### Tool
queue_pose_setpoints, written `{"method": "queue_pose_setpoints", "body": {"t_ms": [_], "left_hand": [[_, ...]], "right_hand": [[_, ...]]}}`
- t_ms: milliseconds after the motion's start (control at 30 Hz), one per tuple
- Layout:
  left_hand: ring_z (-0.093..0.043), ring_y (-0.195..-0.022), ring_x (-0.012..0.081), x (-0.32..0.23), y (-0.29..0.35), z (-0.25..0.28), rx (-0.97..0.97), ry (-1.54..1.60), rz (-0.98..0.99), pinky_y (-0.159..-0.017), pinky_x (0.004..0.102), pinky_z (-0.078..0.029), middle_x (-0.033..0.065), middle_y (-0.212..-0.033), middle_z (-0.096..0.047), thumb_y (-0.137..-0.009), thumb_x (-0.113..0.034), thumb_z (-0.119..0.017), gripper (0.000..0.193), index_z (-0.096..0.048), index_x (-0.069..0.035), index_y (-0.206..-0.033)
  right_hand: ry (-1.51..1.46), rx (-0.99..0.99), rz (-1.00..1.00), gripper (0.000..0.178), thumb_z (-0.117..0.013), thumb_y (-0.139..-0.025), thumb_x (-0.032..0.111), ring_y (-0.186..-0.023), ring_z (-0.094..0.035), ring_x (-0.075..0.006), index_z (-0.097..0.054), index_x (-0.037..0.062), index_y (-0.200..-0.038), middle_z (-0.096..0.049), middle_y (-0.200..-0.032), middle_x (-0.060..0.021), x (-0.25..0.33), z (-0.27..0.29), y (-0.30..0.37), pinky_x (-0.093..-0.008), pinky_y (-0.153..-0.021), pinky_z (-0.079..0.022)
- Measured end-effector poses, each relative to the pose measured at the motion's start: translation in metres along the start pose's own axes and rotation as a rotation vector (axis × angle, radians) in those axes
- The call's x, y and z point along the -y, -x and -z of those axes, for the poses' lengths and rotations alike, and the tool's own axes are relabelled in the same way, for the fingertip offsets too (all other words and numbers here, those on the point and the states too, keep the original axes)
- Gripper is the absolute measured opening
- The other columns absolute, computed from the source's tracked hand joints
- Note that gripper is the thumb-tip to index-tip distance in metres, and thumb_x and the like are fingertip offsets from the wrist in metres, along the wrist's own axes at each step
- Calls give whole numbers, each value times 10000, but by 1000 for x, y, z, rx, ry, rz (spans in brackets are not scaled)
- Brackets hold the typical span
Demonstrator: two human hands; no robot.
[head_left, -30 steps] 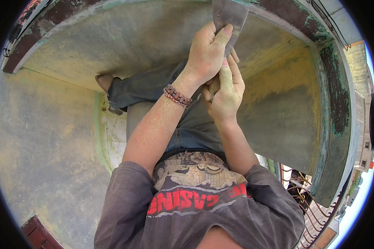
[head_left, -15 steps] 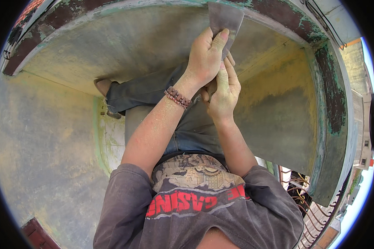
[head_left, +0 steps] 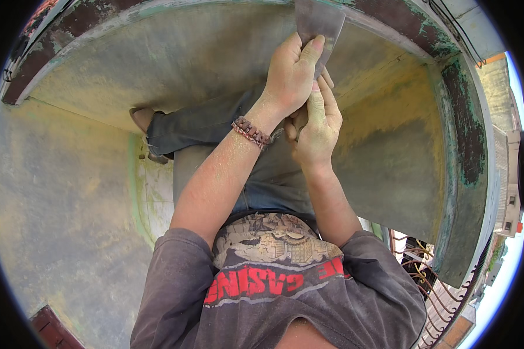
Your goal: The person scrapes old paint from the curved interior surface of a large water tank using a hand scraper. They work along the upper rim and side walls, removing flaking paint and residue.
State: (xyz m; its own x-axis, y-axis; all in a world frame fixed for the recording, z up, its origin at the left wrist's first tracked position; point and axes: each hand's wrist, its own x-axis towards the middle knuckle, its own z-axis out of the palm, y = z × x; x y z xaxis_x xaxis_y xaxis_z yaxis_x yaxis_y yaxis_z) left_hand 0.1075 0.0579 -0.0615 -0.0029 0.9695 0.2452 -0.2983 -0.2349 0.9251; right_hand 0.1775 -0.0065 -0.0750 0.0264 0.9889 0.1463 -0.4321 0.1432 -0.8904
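Note:
A broad-bladed metal scraper [head_left: 318, 18] points away from me at the top of the view, its grey blade overlapping a wall's peeling edge. Whether the blade touches that edge I cannot tell. My left hand [head_left: 288, 74] is closed on the blade, thumb lying flat along its face. Just below and to the right, my right hand [head_left: 319, 132] is closed around the lower part of the scraper, with its fingertips showing behind the blade. Both hands hide the handle. Pale dust coats my fingers and forearms, and a brown bracelet [head_left: 250, 132] circles my left wrist.
Around me stand walls with patchy grey and yellowish surfaces [head_left: 70, 192]. Flaking dark brown and green paint covers the far ledge [head_left: 384, 23] and the right-hand post [head_left: 466, 128]. A curled metal railing [head_left: 431, 285] is at lower right. My jeans-clad leg [head_left: 198, 125] stretches to the left.
Both hands and the scraper have shifted slightly to the right and a little upward. The grip looks the same.

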Motion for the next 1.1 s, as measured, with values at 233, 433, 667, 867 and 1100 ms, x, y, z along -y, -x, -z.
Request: {"method": "queue_pose_setpoints", "body": {"t_ms": [233, 433, 667, 867, 1100], "left_hand": [[-576, -554, 132, 2, -10, 3, 3, -71, -60, -536, 294, -464, 57, -685, -596, -983, -299, -511, 328, -551, 23, -934], [-559, -569, 120, 8, 6, -3, -47, -49, 15, -536, 296, -458, 48, -685, -585, -983, -311, -517, 333, -533, 8, -892], [-573, -562, 115, -1, 14, -9, -37, -27, 9, -528, 288, -470, 43, -685, -577, -990, -323, -506, 342, -521, 2, -883], [-549, -560, 109, -5, 5, -10, -19, -9, -27, -528, 281, -459, 41, -689, -577, -989, -310, -505, 330, -533, 6, -898], [-528, -620, 93, 1, -8, -5, -8, -82, -19, -572, 284, -455, 37, -704, -579, -986, -295, -510, 306, -544, -5, -896]], "right_hand": [[89, -32, 17, 411, -362, -1030, 175, -361, -306, -28, -390, -42, -1379, -478, -612, 14, 1, -7, -4, -212, -323, -261], [28, -35, -46, 373, -410, -1033, 205, -404, -354, -17, -476, -9, -1331, -478, -630, 35, 4, 3, 9, -208, -343, -281], [22, 2, -29, 383, -416, -1032, 215, -410, -362, -23, -472, -10, -1336, -470, -613, 32, 10, 8, 13, -203, -354, -286], [26, -9, 2, 379, -416, -1031, 215, -414, -373, -23, -477, -7, -1332, -476, -617, 30, 11, 5, 5, -205, -352, -276], [7, -15, -8, 356, -401, -1036, 203, -413, -383, -25, -496, -4, -1309, -495, -638, 24, 11, 0, -3, -208, -346, -276]]}}
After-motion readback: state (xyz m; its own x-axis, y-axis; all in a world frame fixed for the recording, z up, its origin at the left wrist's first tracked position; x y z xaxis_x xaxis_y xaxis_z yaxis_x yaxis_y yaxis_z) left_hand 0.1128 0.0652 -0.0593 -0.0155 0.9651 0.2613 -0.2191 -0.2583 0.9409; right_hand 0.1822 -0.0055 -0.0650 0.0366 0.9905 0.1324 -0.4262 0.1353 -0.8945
